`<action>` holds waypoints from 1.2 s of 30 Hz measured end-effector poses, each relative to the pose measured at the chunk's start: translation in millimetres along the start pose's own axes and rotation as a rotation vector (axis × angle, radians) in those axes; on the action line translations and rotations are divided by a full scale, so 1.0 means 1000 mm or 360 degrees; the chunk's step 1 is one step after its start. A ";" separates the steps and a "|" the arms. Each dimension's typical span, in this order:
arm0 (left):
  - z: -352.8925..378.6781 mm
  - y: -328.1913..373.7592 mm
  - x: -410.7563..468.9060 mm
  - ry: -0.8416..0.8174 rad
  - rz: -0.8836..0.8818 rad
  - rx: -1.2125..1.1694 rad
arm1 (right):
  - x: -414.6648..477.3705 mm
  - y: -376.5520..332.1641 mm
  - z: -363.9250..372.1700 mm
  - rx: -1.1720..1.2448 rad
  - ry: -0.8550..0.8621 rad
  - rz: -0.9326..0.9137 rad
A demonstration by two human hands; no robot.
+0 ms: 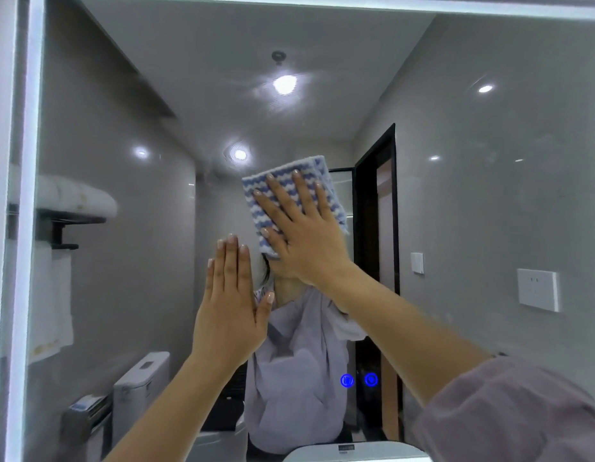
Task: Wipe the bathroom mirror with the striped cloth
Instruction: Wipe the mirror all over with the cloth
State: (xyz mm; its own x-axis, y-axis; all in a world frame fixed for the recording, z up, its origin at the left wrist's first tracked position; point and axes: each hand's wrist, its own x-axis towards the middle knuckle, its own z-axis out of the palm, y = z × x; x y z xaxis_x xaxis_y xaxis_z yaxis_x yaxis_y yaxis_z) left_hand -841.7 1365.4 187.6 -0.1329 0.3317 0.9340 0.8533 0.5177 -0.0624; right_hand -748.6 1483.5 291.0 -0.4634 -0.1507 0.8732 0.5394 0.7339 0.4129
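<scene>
Right grip [306, 235], flat, presses cloth [306, 166] on mirror [472, 145] mid-frame, left grip [228, 311] flat and empty; best sweep in overlapping strokes

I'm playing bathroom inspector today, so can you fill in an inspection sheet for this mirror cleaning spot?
Surface: mirror, streaky smears high on the glass; two blue lit buttons low down.
Job's things: striped cloth, blue and white, flat against the middle of the mirror.
Clutter: nothing seen.
Hands: right hand presses the cloth with spread, straight fingers; left hand is flat and upright beside it, holding nothing; whether it touches the glass cannot be told.
Cables: nothing seen.
Surroundings: reflected in the glass, a towel rack, a toilet, a dark door frame and a wall socket.
</scene>
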 end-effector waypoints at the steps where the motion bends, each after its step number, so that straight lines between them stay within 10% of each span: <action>1: -0.001 0.000 0.000 -0.0005 0.0001 0.0005 | -0.008 0.008 0.000 0.0006 0.0009 0.0011; 25: 0.005 -0.002 0.000 -0.0011 0.0017 -0.0049 | -0.122 0.089 0.006 0.0128 -0.0012 0.0939; 36: 0.004 -0.002 0.001 -0.0042 0.0034 -0.0112 | -0.161 -0.012 0.022 0.0135 -0.0165 0.0542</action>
State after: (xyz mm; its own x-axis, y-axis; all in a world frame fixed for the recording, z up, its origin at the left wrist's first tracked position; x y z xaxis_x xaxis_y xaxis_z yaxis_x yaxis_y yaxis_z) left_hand -845.6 1367.6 187.1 -0.1268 0.3629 0.9232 0.8893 0.4539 -0.0562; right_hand -696.3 1513.4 140.1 -0.3387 0.1765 0.9242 0.6166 0.7836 0.0763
